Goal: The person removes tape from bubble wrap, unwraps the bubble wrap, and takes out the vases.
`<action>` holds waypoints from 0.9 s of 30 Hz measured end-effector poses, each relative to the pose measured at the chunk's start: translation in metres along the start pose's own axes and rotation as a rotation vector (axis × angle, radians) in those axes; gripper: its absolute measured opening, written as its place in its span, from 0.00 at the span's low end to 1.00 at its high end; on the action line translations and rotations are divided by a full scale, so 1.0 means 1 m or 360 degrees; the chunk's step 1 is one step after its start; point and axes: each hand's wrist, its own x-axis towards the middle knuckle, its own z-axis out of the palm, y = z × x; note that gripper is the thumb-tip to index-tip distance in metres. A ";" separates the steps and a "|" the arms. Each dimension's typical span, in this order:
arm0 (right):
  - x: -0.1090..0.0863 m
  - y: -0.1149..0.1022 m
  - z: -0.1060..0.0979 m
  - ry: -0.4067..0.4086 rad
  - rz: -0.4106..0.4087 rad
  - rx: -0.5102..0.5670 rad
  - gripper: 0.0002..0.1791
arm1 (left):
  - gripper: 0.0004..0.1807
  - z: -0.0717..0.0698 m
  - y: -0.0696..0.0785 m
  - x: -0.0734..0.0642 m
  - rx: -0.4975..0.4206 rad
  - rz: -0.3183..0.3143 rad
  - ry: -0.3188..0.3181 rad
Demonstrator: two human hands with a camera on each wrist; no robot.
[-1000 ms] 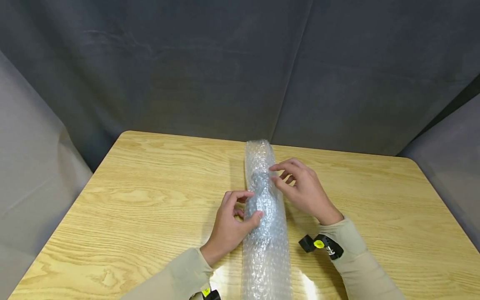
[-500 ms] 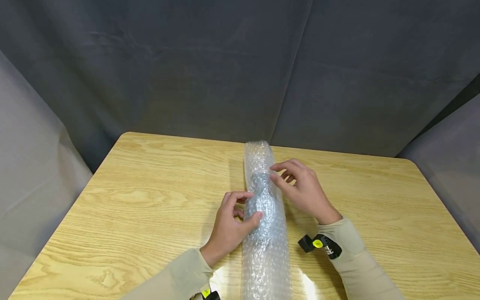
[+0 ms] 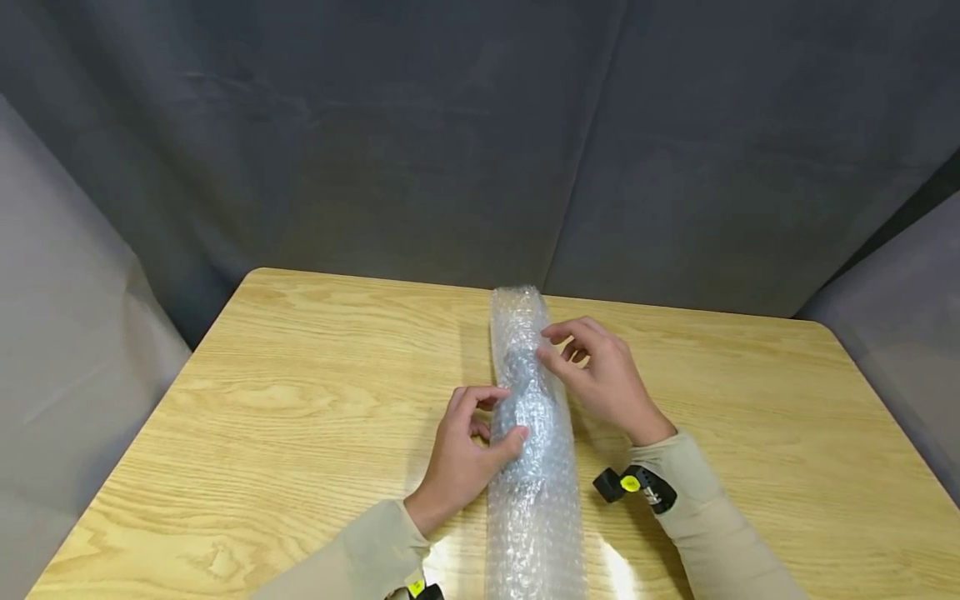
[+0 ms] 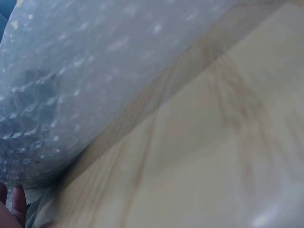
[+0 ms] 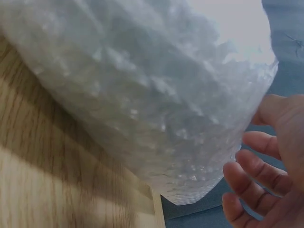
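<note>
A long roll of clear bubble wrap (image 3: 534, 533) lies lengthwise down the middle of the table, its far end near the back edge. Through its layers a bluish-grey shape shows in the upper half; the layers blur what it is. My left hand (image 3: 459, 462) holds the roll's left side, thumb on top and index finger bent at the edge. Farther up on the right, the thumb and index tip of my right hand (image 3: 603, 379) hold the wrap's edge. In the right wrist view this hand's other fingers (image 5: 256, 168) curl loosely beside the wrap (image 5: 142, 104).
The wood-grain table (image 3: 300, 392) has rounded back corners. A dark grey curtain (image 3: 420, 150) hangs behind it, and a pale grey cloth (image 3: 60, 333) hangs on the left. Black straps with a small camera (image 3: 609, 485) sit on the wrists.
The head view has tilted up a little. My right wrist has drawn in slightly to the left. Both hands stay at the same places on the bubble wrap.
</note>
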 end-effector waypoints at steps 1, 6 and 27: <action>0.000 0.001 -0.001 -0.0007 -0.0007 -0.0007 0.15 | 0.25 0.000 0.000 0.000 -0.0004 -0.0001 -0.0004; 0.002 0.002 -0.005 -0.0054 -0.0035 -0.0052 0.18 | 0.26 0.002 -0.001 0.000 -0.0019 -0.0005 -0.0021; 0.001 0.005 0.002 0.0064 -0.0166 -0.0180 0.14 | 0.24 0.001 0.000 0.004 0.0025 0.0014 -0.0007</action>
